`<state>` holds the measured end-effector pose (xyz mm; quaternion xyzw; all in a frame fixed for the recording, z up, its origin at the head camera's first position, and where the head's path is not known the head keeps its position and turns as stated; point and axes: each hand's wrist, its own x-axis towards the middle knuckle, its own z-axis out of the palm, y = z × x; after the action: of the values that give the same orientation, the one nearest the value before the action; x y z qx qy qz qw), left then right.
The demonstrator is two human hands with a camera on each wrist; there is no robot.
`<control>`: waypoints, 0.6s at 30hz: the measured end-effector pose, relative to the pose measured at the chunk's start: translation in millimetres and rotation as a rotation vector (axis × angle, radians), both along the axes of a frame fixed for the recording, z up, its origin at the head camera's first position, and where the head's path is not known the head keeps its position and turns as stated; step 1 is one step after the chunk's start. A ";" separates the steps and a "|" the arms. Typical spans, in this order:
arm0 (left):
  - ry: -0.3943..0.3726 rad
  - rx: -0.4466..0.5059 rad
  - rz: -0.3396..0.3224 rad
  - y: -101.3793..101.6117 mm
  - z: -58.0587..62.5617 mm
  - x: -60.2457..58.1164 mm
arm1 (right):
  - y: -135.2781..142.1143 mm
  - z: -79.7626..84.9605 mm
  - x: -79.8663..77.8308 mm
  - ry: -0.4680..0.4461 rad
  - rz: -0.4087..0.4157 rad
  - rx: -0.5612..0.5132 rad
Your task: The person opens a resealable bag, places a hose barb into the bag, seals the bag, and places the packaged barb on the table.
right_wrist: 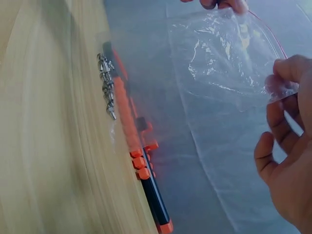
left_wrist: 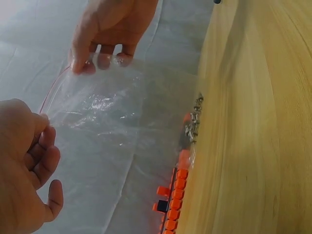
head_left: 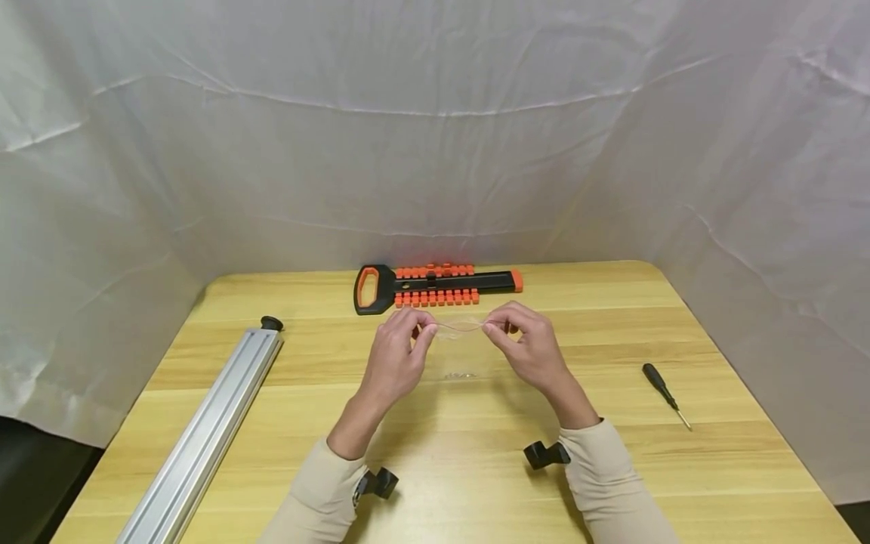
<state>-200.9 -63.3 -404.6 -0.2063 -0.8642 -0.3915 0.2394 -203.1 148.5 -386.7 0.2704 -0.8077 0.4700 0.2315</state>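
A clear plastic zip bag (left_wrist: 112, 105) with a red line along its top edge hangs between my hands. My left hand (head_left: 399, 351) pinches one top corner between thumb and fingers. The opposite corner is pinched by my right hand (head_left: 530, 344). The mouth of the bag bows apart a little between them. Several small silvery screws (right_wrist: 106, 87) lie in a row along the bag's bottom, low over the wooden table (head_left: 462, 453).
Behind the bag lies a black and orange tool holder (head_left: 499, 282) with a looped handle and rows of orange clips. An aluminium profile (head_left: 204, 438) with a black knob (head_left: 271, 323) runs along the left. On the right is a black-handled screwdriver (head_left: 661, 384). Grey curtains (head_left: 435, 151) surround the table.
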 end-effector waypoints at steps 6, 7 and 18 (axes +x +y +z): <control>0.006 0.001 -0.010 1.0 0.2 0.3 | 0.9 -21.1 -12.5 -0.036 0.032 -0.026; 0.005 0.002 -0.011 1.2 0.1 0.5 | 1.6 -24.8 -14.7 -0.027 0.040 -0.032; -0.020 -0.007 -0.018 3.7 1.4 4.0 | -1.3 -22.0 -16.3 0.032 0.043 0.022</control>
<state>-197.0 -59.6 -403.2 -0.2107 -0.8660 -0.3929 0.2265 -219.4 147.3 -408.7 0.2978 -0.8029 0.4618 0.2312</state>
